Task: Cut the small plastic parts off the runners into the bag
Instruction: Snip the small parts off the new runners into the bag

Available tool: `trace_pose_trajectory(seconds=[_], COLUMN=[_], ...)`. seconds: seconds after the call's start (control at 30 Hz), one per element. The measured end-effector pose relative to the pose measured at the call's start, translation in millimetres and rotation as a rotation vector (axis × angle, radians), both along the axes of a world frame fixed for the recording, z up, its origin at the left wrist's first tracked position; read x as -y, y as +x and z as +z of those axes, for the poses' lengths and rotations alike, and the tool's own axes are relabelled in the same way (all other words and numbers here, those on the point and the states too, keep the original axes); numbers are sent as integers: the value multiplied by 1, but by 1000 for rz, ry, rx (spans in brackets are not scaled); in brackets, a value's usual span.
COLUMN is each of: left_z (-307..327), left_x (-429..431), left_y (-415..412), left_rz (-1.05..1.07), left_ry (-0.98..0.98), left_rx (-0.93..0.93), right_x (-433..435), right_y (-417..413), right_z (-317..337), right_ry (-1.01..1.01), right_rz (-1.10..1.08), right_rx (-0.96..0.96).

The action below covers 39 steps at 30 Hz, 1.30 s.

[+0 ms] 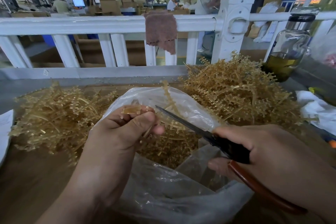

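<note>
My left hand point(125, 129) grips an amber plastic runner point(168, 96) over the open mouth of a clear plastic bag point(163, 192); the runner's branch sticks up and away past my fingers. My right hand point(269, 152) holds a pair of scissors point(205, 133) with black and red-brown handles. The blades point up-left toward the runner and look nearly together. Cut amber parts point(169, 149) lie inside the bag.
Amber runners lie in a heap at the left point(54, 116) and a taller heap at the right point(238, 92). A white railing point(91, 25) with a brown cloth point(161, 31) runs behind. A glass bottle point(289, 45) stands at the right, white plastic bags point(316, 109) below it.
</note>
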<state>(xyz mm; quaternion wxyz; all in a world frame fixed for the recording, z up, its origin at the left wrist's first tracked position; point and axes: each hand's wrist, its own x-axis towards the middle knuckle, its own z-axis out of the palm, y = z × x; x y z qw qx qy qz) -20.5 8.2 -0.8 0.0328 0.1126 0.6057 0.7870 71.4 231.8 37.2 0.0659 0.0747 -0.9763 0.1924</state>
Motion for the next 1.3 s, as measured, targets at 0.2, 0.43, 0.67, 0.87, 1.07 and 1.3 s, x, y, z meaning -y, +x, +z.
trace_pose_trajectory(seconds=[0.2, 0.43, 0.67, 0.87, 1.07, 1.3], left_z=[-3, -2, 3, 2, 2, 3], left_x=[1, -1, -3, -6, -5, -7], left_y=[0, 3, 9, 8, 7, 8], left_rz=[3, 93, 148, 164, 162, 154], left_ry=[-40, -62, -82, -39, -8, -34], left_rx=[-64, -92, -108, -104, -120, -130], right_x=[1, 1, 2, 3, 1, 3], right_y=[1, 4, 4, 3, 2, 2], right_z=[0, 5, 6, 3, 2, 1], right_ry=[58, 142, 131, 130, 91, 106], right_rz=[-13, -12, -28, -37, -17, -14], right_rx=[-53, -16, 15, -1, 6, -26])
